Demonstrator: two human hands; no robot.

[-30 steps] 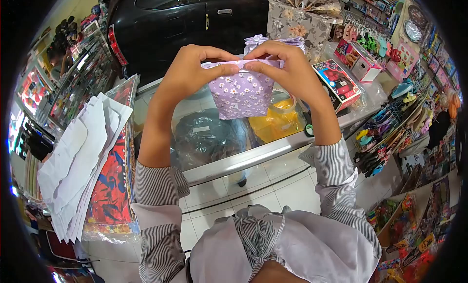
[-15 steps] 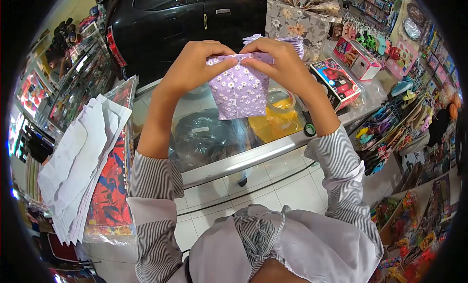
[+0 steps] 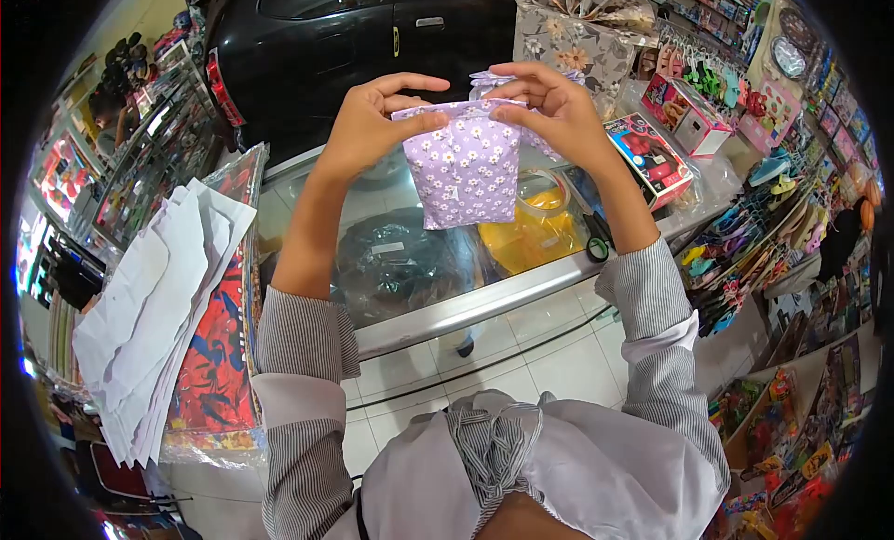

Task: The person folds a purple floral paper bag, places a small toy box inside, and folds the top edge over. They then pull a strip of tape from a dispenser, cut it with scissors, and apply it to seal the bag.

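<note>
A lilac gift-wrapped packet [image 3: 466, 172] with a white daisy print hangs upright above the glass counter. At its upper left corner my left hand [image 3: 380, 116] pinches the folded top edge between thumb and fingers, its index finger extended. The upper right corner is pinched by my right hand [image 3: 556, 112], thumb in front and index finger raised. More folded lilac paper [image 3: 545, 141] shows behind my right hand, partly hidden. Below and to the right lie a roll of clear tape [image 3: 557, 200] and black-handled scissors [image 3: 598, 245], close to my right forearm.
A yellow plastic packet [image 3: 512, 247] and a dark plastic-wrapped bundle [image 3: 386, 251] show at the counter [image 3: 438, 326]. Toy boxes [image 3: 649, 158] stand on the right, near a flower-patterned wrapped parcel [image 3: 577, 51]. White paper sheets [image 3: 154, 307] lie left. A black car [image 3: 345, 37] stands beyond.
My index fingers have lifted off the top edge and my hands have spread slightly apart. The packet has shifted a little to the right and its top fold shows more.
</note>
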